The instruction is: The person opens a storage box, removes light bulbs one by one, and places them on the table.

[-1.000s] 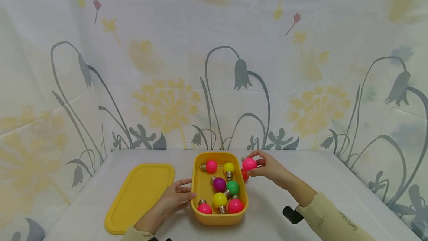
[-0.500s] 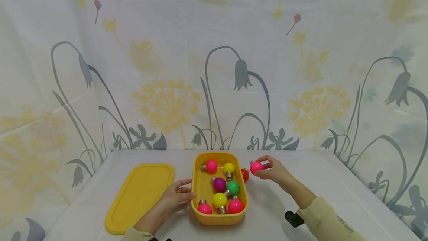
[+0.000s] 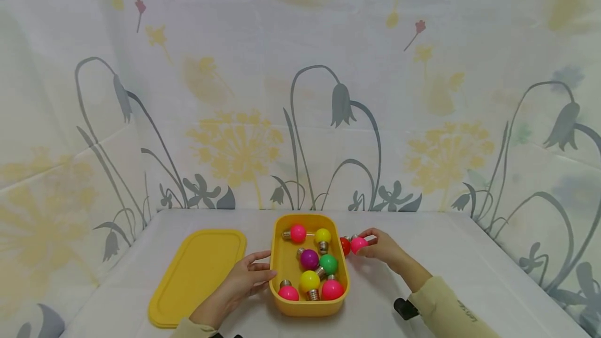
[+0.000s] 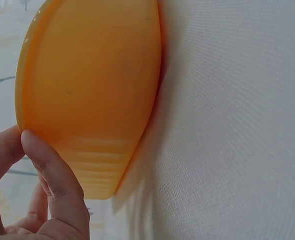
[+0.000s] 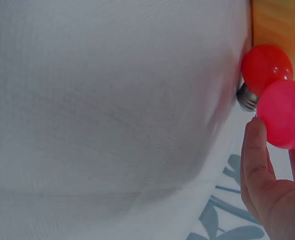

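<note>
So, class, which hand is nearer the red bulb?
Right. The right hand holds a pink bulb beside the red bulb; the left hand touches the opposite side of the yellow box.

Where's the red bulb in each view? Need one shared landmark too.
Head: right of centre, lower half; the red bulb sits between the yellow box and the pink bulb held by the right hand.
Left wrist: not in it.
Right wrist: upper right, partly covered by the pink bulb.
Shared landmark: the yellow box, upper left to centre in left wrist, upper right corner in right wrist.
</note>
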The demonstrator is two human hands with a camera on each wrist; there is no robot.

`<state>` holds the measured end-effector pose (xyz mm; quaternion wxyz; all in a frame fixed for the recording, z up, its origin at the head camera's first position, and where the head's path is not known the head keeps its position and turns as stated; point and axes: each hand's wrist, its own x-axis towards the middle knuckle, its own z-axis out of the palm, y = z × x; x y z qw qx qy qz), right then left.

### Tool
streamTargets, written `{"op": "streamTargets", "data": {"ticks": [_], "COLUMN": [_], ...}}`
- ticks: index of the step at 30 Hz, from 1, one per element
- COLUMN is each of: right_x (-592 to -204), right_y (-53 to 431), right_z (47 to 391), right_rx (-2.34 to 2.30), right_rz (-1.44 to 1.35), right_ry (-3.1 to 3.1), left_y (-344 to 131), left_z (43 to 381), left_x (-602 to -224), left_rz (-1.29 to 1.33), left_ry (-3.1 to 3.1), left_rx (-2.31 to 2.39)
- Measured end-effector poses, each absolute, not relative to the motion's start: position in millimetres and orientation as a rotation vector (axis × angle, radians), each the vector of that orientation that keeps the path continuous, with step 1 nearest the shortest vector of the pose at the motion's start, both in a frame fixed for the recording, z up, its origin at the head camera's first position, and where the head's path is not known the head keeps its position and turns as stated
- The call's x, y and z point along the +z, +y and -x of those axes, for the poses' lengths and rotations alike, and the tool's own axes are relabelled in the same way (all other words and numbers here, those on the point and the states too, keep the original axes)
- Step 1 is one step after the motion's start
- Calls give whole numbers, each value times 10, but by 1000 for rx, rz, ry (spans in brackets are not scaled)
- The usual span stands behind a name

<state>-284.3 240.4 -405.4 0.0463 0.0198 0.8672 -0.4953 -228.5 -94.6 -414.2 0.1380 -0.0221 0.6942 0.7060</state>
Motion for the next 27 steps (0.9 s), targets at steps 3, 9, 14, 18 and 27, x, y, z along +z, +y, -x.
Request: {"op": "streamTargets", "data": {"ticks": [3,9,14,18,27], "right_x": [-4076,-4114,-4142,-4153,-4130], "right_y": [2398,2412,2425,2405,2426], "right_z": [2854,2879,2890,2896,2888], "right_rx": [-1503,-1456,-1429,-1417,-1358], "right_rz": [-61,-100,-100,-116,-118], "right_ry": [2642,2628,2605,2619,2639], "left_y": [-935,-932,-929,-929,-940], "left_z": [2282,2284,2282,2278,2258], "left_x": [-4135,-4132,-4128,-4130,-4130], "left_rz": [59,60,55,47,48], "left_ry": [2008,2009,2009,1999,1986], "left_rx": [2042,2044,2043,2053,2066]}}
